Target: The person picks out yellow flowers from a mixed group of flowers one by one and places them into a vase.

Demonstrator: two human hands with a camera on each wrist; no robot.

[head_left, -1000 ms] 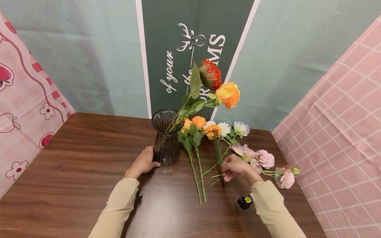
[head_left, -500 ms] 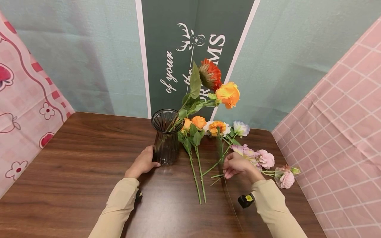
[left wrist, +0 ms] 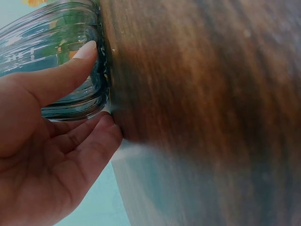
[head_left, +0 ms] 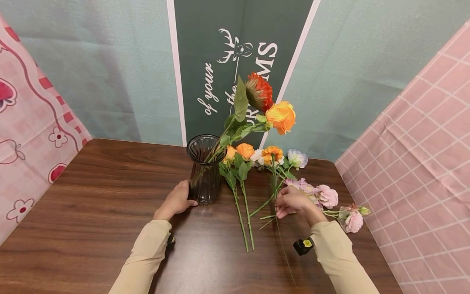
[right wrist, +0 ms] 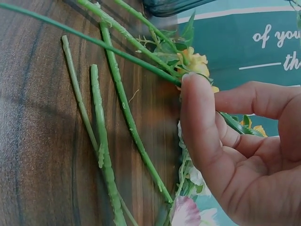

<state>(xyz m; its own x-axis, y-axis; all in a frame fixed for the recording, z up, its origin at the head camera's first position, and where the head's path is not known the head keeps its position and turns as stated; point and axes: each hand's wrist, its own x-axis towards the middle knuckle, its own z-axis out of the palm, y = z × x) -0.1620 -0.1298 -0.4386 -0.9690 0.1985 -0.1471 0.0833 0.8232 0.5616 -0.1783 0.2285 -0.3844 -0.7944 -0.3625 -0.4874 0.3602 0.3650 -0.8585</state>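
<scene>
A dark, ribbed glass vase [head_left: 205, 183] stands upright on the wooden table. My left hand [head_left: 178, 199] holds it low at the base, with the thumb [left wrist: 70, 70] on one side and the fingers round the other. Out of its mouth lean a red flower [head_left: 261, 93] and an orange rose [head_left: 282, 117], tilted to the right. Between thumb and fingertips, my right hand [head_left: 292, 201] pinches the thin green stem [right wrist: 136, 61] of an orange flower [head_left: 272, 154]. Its blossom points away from me, overlapping white flowers, and the long stem end trails toward me.
Two orange roses [head_left: 245, 151] lie right of the vase, stems toward me. Behind and beside the right hand lie a pale blue flower [head_left: 298, 158], pink-lilac flowers [head_left: 328, 196] and a pink flower [head_left: 354, 221]. Fabric backdrops [head_left: 415, 163] border the table [head_left: 110, 212].
The orange flower in my right hand has shifted right and a little away from me, with its stem end following. My left hand and the vase have stayed put.
</scene>
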